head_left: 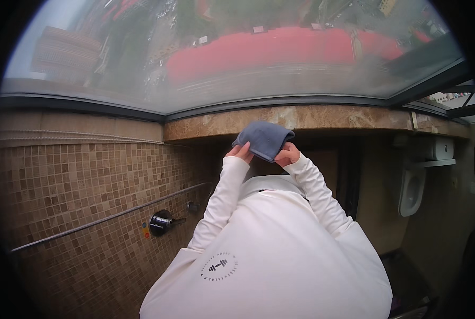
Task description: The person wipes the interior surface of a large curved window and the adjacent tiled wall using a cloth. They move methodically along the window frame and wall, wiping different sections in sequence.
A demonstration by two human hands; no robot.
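Observation:
A folded blue-grey cloth [264, 139] is held up in front of the marble window sill [325, 118]. My left hand [240, 152] grips its lower left edge, with the thumb lying over the near face. At the lower right corner, my right hand [288, 154] pinches the cloth between thumb and fingers. Some of my fingers are hidden behind the fabric. Above the sill stands a large hazy window pane [281, 52] in a dark frame.
Small brown mosaic tiles [78, 179] cover the left wall. A metal bar [110, 217], a shower mixer valve [161, 223] and a beaded cord [82, 135] are on that side. To the right are a toilet [413, 191] and a framed window section [453, 97].

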